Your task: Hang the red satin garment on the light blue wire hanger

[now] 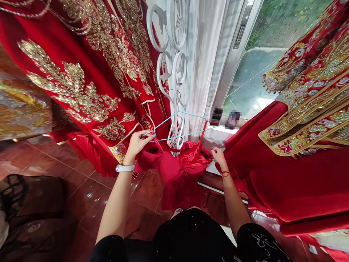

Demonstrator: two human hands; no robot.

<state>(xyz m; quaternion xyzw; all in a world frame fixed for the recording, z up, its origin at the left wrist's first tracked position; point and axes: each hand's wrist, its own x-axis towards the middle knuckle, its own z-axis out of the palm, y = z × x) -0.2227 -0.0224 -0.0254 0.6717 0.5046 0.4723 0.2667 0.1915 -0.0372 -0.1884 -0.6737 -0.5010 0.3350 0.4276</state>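
Observation:
My left hand (135, 143) grips the left end of a light blue wire clothes hanger (180, 115), along with a thin strap of a red satin garment (188, 163). The hanger hangs from a white ornamental metal rack (174, 47). My right hand (219, 155) pinches the satin at the garment's right side. The bunched garment sags between my hands, its lower part dropping toward the floor. A white watch (124, 168) circles my left wrist, and a red string (225, 174) circles my right.
Red gowns with gold embroidery hang at the left (81, 83) and right (308, 109), close to both arms. A white curtain (204, 62) and a window (253, 62) stand behind the rack. A dark bag (29, 203) rests on the glossy reddish-brown tile floor (89, 189).

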